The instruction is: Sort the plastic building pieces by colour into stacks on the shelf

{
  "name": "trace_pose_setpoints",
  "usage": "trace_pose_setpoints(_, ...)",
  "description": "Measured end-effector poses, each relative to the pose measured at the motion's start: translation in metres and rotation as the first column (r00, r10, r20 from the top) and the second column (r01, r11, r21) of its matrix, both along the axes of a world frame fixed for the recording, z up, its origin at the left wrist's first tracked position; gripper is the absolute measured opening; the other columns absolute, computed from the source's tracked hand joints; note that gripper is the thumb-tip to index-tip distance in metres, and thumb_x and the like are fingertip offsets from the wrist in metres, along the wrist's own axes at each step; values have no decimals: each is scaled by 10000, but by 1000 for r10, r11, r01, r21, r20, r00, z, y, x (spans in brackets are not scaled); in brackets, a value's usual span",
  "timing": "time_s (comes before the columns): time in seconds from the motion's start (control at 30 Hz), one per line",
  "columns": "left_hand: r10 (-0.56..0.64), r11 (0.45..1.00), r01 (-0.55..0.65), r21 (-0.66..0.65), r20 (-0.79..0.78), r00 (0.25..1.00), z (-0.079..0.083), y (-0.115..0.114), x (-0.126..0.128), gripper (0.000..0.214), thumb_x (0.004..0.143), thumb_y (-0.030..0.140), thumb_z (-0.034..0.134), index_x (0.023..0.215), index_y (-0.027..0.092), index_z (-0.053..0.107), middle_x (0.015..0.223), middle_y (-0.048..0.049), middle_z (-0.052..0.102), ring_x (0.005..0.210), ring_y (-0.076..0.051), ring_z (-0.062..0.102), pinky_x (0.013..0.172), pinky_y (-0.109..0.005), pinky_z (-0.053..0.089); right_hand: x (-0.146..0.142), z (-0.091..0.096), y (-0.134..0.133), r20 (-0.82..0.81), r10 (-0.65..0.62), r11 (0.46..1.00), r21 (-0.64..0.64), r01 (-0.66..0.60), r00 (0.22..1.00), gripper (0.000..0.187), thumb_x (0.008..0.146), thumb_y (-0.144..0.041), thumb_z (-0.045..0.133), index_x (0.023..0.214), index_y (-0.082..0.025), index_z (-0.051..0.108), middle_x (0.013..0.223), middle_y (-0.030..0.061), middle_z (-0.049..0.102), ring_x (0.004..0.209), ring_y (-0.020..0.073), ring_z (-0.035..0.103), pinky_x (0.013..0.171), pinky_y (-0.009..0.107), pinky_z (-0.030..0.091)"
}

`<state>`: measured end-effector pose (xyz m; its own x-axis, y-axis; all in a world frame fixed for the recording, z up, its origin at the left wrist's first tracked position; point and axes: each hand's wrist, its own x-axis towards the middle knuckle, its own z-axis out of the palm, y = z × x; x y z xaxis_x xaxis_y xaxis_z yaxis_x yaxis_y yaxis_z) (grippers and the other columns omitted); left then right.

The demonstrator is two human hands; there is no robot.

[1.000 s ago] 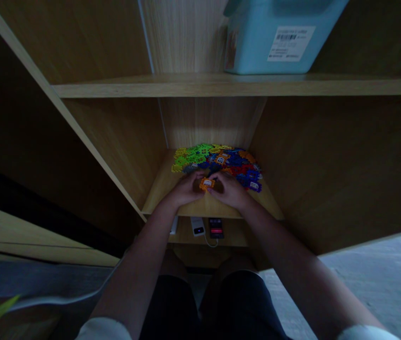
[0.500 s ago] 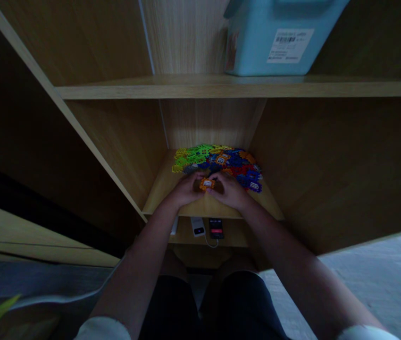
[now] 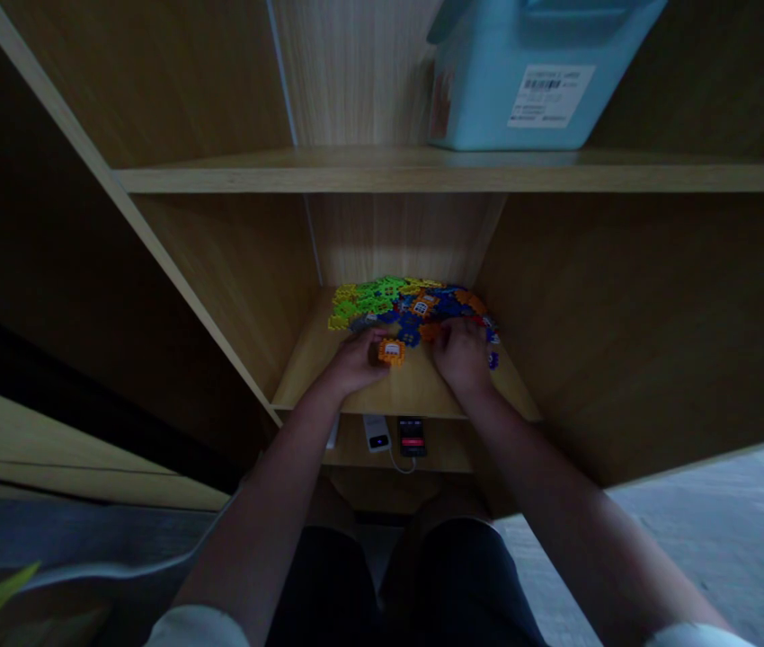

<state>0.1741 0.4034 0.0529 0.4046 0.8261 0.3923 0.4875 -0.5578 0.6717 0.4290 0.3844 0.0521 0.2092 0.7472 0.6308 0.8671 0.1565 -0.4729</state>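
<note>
My left hand [image 3: 356,361] is closed on an orange interlocking plastic block [image 3: 392,350] with a white printed face, held just above the shelf board. Curled over the right part of a pile of flat toothed plastic pieces is my right hand [image 3: 464,358]. Its fingertips close on an orange interlocking piece [image 3: 430,332], partly hidden by the fingers. Green pieces [image 3: 378,295] and yellow ones lie at the pile's left. Blue pieces [image 3: 410,329] lie between my hands, and red and purple ones are mostly covered by my right hand.
A light blue plastic bin [image 3: 517,81] with a label stands on the upper shelf [image 3: 328,180]. Wooden side walls enclose the compartment. On a lower ledge lie a white power bank [image 3: 377,433] and a phone [image 3: 413,437], joined by a cable.
My right hand has left the orange block and moved right and slightly forward onto the pile. My left hand stays in place, still holding the block.
</note>
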Motion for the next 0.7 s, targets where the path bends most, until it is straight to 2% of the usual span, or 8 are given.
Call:
trace_pose_setpoints(0.13, -2, 1000, 2, 14, 2, 1000, -3, 1, 0, 698, 734, 188, 854, 1389, 247, 618, 1318, -103, 745, 1232, -291, 724, 1111, -537, 580, -2, -6, 0, 28, 13, 1000, -17, -12, 1000, 279, 923, -395, 724, 1123, -201, 705, 1170, 214, 688, 1168, 434, 568, 1021, 645, 463)
trace_pose_setpoints(0.3, 0, 1000, 0, 25, 0, 1000, -2, 1, 1, 666, 745, 193, 851, 1369, 235, 624, 1323, -113, 748, 1241, -297, 721, 1111, -545, 578, -2, -7, 2, 92, 24, 1000, 12, -25, 995, 333, 917, -476, 762, 1121, -215, 727, 1150, 207, 701, 1138, 421, 579, 992, 621, 481)
trace_pose_setpoints(0.4, -5, 1000, 5, 1, -7, 1000, 2, -2, 2, 669, 750, 184, 841, 1378, 220, 614, 1339, -122, 739, 1251, -302, 716, 1124, -542, 571, -5, 1, -1, 138, -6, 991, -128, 24, 990, 269, 951, -437, 709, 1080, -203, 743, 1170, 202, 708, 1162, 410, 575, 1002, 590, 469)
trace_pose_setpoints(0.5, -8, 1000, 7, -25, -12, 1000, 5, -4, 2, 662, 759, 198, 840, 1381, 220, 613, 1351, -124, 730, 1268, -306, 707, 1149, -538, 555, -10, 12, -6, 194, -40, 952, -292, 96, 980, 260, 985, -392, 639, 1091, -182, 748, 1230, 200, 706, 1210, 405, 559, 1012, 556, 447)
trace_pose_setpoints(0.6, 1, 999, -2, -33, -18, 1000, 6, -5, 2, 669, 758, 205, 845, 1385, 236, 614, 1353, -115, 730, 1281, -313, 699, 1160, -543, 546, -12, 19, -10, 190, -40, 942, -320, 100, 981, 260, 990, -380, 618, 1091, -180, 751, 1243, 197, 711, 1225, 404, 553, 999, 533, 434)
trace_pose_setpoints(0.7, 8, 1000, -8, -24, -11, 1000, 5, -6, 2, 664, 760, 201, 839, 1384, 243, 618, 1340, -110, 735, 1276, -315, 699, 1154, -544, 549, -11, 19, -10, 146, -29, 956, -286, 71, 989, 230, 970, -379, 644, 1050, -195, 757, 1195, 184, 735, 1187, 401, 575, 965, 518, 443)
